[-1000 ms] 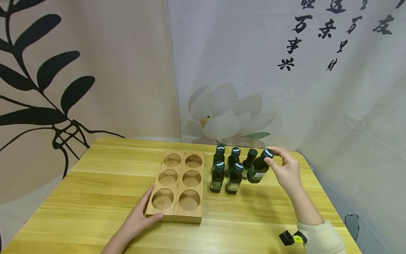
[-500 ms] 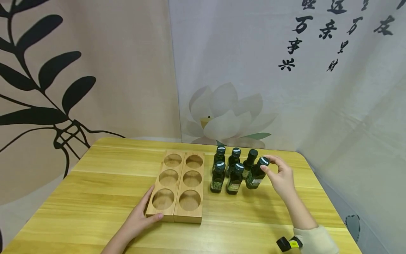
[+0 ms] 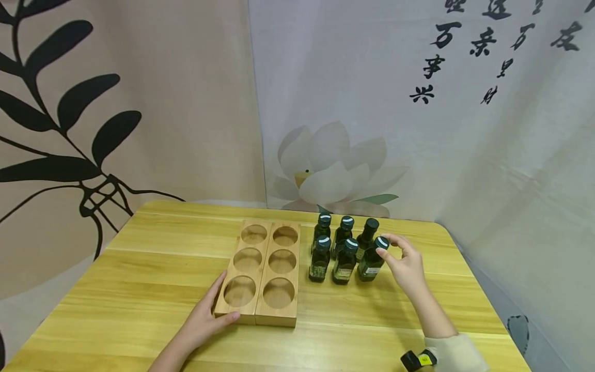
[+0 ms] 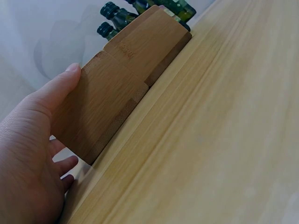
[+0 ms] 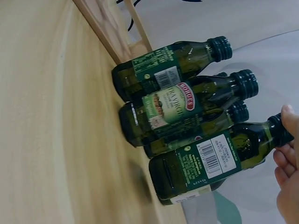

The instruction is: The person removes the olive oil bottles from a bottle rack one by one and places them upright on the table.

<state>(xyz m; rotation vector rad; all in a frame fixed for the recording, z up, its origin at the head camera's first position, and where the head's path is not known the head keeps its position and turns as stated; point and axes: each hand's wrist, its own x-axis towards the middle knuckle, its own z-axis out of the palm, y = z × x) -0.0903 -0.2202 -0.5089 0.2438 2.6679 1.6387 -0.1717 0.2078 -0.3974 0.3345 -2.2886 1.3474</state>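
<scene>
My right hand (image 3: 406, 266) pinches the dark cap of a green glass olive oil bottle (image 3: 371, 267) between thumb and fingers. That bottle leans slightly at the near right of a cluster of similar bottles; whether its base touches the table I cannot tell. Beside it stands a bottle (image 5: 170, 107) with an "extra virgin" label, in the right wrist view. My left hand (image 3: 200, 321) rests at the near left corner of a wooden holder (image 3: 275, 320), two blocks side by side with round hollows. Its thumb lies against the front, its extended fingers along the left side.
Upright bottles (image 3: 319, 263) stand in two rows right of the holder. The wooden table (image 3: 139, 268) extends to both sides and toward me. Printed fabric (image 3: 209, 103) hangs behind its far edge.
My right hand has brought the pinched bottle down and to the left, close beside the other bottles in the near row. My left hand and the holder have stayed in place.
</scene>
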